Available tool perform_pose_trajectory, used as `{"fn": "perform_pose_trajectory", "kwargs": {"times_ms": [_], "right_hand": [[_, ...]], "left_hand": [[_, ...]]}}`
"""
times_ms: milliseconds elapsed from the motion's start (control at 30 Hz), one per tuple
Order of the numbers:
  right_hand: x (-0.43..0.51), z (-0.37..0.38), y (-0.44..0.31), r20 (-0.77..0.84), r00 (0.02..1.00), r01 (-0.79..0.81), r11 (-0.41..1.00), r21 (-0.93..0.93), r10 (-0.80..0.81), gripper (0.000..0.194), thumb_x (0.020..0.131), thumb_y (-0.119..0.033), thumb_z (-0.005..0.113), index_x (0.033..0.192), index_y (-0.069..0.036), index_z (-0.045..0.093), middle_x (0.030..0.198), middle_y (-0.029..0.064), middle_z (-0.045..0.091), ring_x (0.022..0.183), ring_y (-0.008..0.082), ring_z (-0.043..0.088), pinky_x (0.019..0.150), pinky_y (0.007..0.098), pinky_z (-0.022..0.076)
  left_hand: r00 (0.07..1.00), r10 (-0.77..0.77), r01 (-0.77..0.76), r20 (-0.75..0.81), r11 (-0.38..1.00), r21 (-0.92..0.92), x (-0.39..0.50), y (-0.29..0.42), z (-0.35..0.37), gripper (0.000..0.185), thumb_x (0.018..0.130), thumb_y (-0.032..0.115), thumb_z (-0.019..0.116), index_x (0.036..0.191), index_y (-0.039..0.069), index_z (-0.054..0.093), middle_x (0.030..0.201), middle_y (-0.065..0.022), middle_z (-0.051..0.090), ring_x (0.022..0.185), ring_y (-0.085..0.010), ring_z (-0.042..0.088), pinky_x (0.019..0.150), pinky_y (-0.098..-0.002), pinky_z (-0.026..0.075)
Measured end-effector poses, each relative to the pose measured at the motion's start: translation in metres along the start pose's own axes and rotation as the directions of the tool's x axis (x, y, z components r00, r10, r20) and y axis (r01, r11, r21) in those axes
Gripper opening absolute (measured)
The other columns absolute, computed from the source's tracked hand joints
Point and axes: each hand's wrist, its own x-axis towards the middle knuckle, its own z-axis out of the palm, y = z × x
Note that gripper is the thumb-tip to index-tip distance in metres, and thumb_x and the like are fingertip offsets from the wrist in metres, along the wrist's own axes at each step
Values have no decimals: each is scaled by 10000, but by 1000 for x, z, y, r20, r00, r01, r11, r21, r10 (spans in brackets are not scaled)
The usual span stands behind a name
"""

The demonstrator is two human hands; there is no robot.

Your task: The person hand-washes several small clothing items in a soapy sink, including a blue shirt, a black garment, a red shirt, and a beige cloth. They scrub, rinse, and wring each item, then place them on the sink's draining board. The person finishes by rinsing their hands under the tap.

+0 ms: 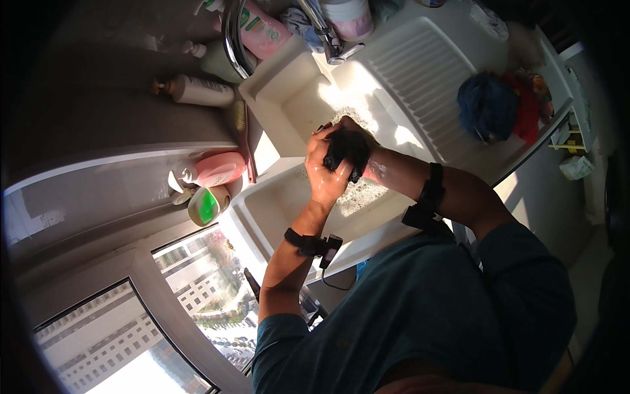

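Note:
A bunched black wet cloth (347,147) is squeezed between both my hands over a white double-basin laundry sink (285,156). My left hand (325,170) grips it from the near left, its skin wet and shiny. On the far right side, my right hand (355,127) is closed around the same cloth, with suds on the wrist; the cloth and the left hand partly hide its fingers. Below them, bubbly foam (362,197) lies in the near basin, and more froth (352,114) shows in the sunlit far basin.
A chrome faucet (330,47) rises behind the sink. Left stand a scrub brush (244,143), a pink pump bottle (221,168) and a white pump bottle (204,91). Right of the basins is a ribbed washboard (418,83), with a dark blue cloth (487,106) and red cloth (526,111) beyond.

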Motion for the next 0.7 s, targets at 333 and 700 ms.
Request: {"fn": "perform_pose_trajectory", "kwargs": {"times_ms": [333, 700], "right_hand": [[11, -18, 21, -34, 973, 218, 962, -161, -226, 445, 1014, -379, 369, 905, -33, 628, 879, 130, 657, 818, 272, 653, 775, 407, 548], [7, 31, 13, -24, 905, 348, 775, -528, -424, 500, 937, -422, 632, 1298, -94, 522, 1195, 73, 614, 1073, 176, 610, 896, 329, 518]], "left_hand": [[871, -431, 357, -235, 885, -298, -17, -27, 18, 204, 862, 126, 591, 973, -37, 645, 872, -93, 654, 812, -176, 603, 777, -320, 501], [756, -398, 210, -520, 900, -382, 24, -34, 29, 399, 983, 104, 477, 1366, -1, 445, 1199, -129, 593, 1068, -213, 598, 938, -323, 496]]}}
